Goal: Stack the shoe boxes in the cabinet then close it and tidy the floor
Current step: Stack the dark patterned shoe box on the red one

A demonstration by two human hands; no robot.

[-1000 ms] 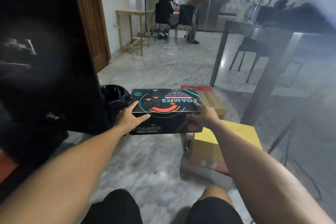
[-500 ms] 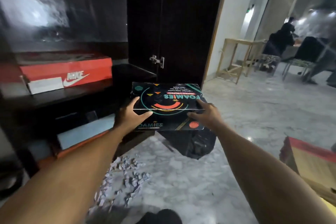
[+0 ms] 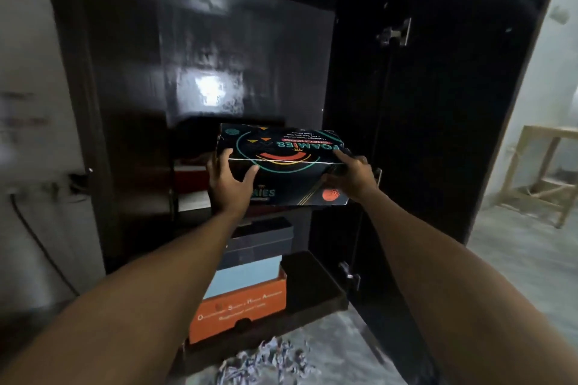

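Black cardboard printed with teal arcs, orange triangles and a red crescent: that is the shoe box (image 3: 283, 166) I hold in front of the open cabinet (image 3: 244, 50). Its lid reads "FOAMIES", upside down from where I look. The box is level, in the air, at the height of the middle shelf and in front of it.

My left hand (image 3: 230, 184) grasps the near left corner, thumb on the lid's front edge, fingers wrapped round the left side. My right hand (image 3: 352, 176) clamps the near right corner, thumb along the top edge, the other fingers hidden under and behind the box.

Behind the box, on the shelf, part of a red box (image 3: 190, 176) shows with a white strip beneath it; the rest is hidden. On the bottom shelf stands a stack: an orange box (image 3: 240, 309) with pale lettering, too blurred to read, a light blue box (image 3: 244, 277) on it, and a dark grey box (image 3: 262, 236) on top. To the right of that stack the shelf is bare.

The cabinet's right door (image 3: 463, 103) stands open, two metal hinges on its inner edge. Shredded paper scraps (image 3: 266, 362) lie on the marble floor (image 3: 525, 262) just before the cabinet base. A wooden frame table (image 3: 544, 172) stands off to the right. A dark cable (image 3: 34, 237) hangs down the wall at left.
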